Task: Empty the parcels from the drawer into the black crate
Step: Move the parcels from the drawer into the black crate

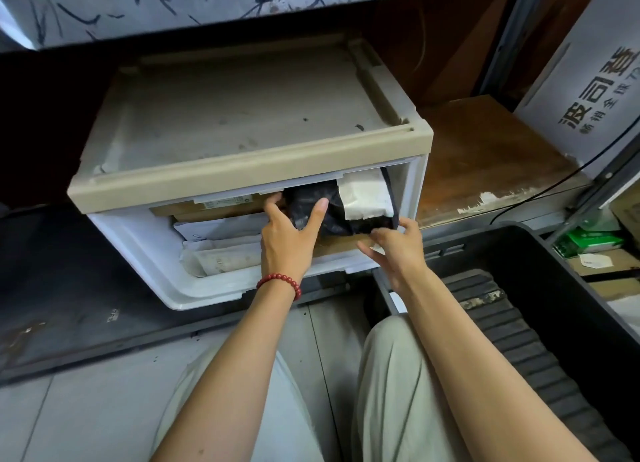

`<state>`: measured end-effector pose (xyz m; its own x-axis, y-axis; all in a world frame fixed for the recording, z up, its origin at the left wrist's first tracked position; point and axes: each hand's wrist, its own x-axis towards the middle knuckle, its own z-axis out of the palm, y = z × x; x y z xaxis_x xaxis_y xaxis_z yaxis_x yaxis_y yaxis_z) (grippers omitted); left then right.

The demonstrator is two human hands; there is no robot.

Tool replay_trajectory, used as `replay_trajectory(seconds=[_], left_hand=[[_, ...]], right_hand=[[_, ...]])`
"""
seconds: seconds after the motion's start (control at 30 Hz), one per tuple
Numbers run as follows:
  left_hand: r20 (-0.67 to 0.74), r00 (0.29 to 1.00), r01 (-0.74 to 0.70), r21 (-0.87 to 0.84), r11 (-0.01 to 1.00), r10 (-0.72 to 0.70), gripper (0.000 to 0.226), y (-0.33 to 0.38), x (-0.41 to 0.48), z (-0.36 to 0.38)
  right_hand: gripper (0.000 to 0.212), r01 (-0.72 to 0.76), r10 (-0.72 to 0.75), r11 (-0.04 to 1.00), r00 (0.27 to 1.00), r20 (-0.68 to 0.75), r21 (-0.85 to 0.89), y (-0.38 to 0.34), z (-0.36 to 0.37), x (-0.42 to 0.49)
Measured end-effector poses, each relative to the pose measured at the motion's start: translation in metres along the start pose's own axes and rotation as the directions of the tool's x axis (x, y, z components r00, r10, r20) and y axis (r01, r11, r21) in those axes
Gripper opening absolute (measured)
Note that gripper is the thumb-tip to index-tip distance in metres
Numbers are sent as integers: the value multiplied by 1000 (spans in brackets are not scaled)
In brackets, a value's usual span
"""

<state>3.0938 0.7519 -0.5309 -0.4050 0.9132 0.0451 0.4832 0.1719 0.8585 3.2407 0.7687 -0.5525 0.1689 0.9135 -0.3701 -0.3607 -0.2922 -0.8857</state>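
Note:
A white plastic drawer (145,254) is pulled out of a beige-topped cabinet (242,122). Inside lie several parcels: a black bag parcel (346,205), a white padded parcel (367,195), brown cardboard parcels (214,212) and white envelopes (221,250). My left hand (287,240), with a red bead bracelet on the wrist, grips the black bag parcel from the left, thumb on top. My right hand (394,250) holds the lower right corner of the same bag at the drawer's front edge. The black crate (561,288) stands on the floor to the right, its ribbed bottom showing.
A wooden shelf board (485,157) runs right of the cabinet, with a white printed carton (588,91) on it and a black cable across. A dark mat (86,288) lies at left. My knees in pale trousers are below, on grey floor tiles.

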Motion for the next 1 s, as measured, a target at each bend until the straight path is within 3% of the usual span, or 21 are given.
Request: replay_trajectory(seconds=[0.07, 0.17, 0.27, 0.33, 0.47, 0.57, 0.73, 0.87, 1.0], left_hand=[[27, 1000, 15, -62, 998, -14, 85, -2, 1, 2], [74, 996, 53, -90, 995, -47, 93, -5, 7, 8], [126, 990, 70, -122, 990, -54, 60, -6, 11, 10], [172, 985, 52, -145, 988, -27, 47, -7, 10, 10], [260, 965, 64, -147, 987, -24, 57, -15, 7, 1], [356, 933, 103, -128, 986, -52, 60, -26, 2, -19], [351, 936, 72, -109, 991, -29, 62, -40, -13, -62], [255, 966, 87, -182, 980, -38, 69, -42, -29, -91], [227, 974, 57, -283, 957, 9, 69, -38, -46, -111]], right_hand=[[58, -62, 62, 998, 998, -7, -2, -2, -4, -2], [87, -88, 103, 981, 991, 80, -172, -7, -13, -5], [85, -81, 148, 954, 964, 221, -289, -5, -23, -10], [85, -93, 178, 941, 954, 240, -326, -3, -27, -10], [88, -150, 214, 930, 963, 162, -334, -8, -29, -12], [77, -138, 218, 891, 966, 141, -433, -9, -27, -19], [56, -4, 192, 851, 933, 304, -525, -7, -19, -41], [58, 75, 151, 881, 892, 427, -468, -2, -8, -58], [44, -50, 208, 947, 847, 489, -318, -7, -5, -64]])
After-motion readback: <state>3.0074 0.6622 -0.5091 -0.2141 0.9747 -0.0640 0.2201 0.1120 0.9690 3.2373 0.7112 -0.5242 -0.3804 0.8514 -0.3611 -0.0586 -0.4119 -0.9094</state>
